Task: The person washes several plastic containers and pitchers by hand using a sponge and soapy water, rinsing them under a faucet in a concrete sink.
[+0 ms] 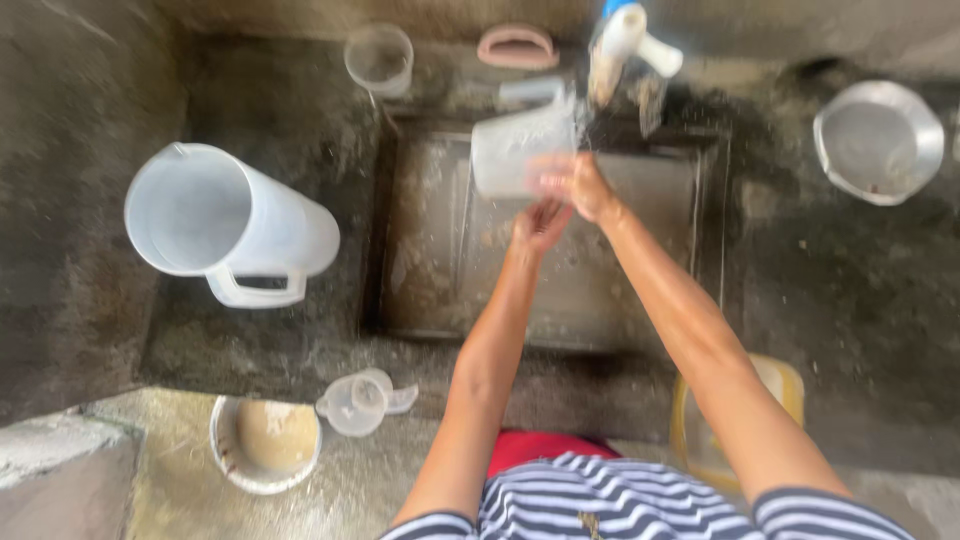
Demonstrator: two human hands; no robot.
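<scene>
Over a dark sunken sink (440, 260), my left hand (540, 222) and my right hand (572, 183) are together on a clear plastic jug (515, 150). The jug is tilted on its side under a white tap (625, 40), and water splashes around it. My right hand grips the jug's open end; my left hand touches it from below. The picture is blurred by motion, so the finger positions are unclear.
A big clear pitcher (225, 220) stands left of the sink. Behind are a clear cup (380, 58) and a pink brush (517, 47). A metal bowl (878, 142) sits at right. Near me are a bowl of brownish liquid (265, 445), a small clear jug (360, 402) and a yellow container (790, 390).
</scene>
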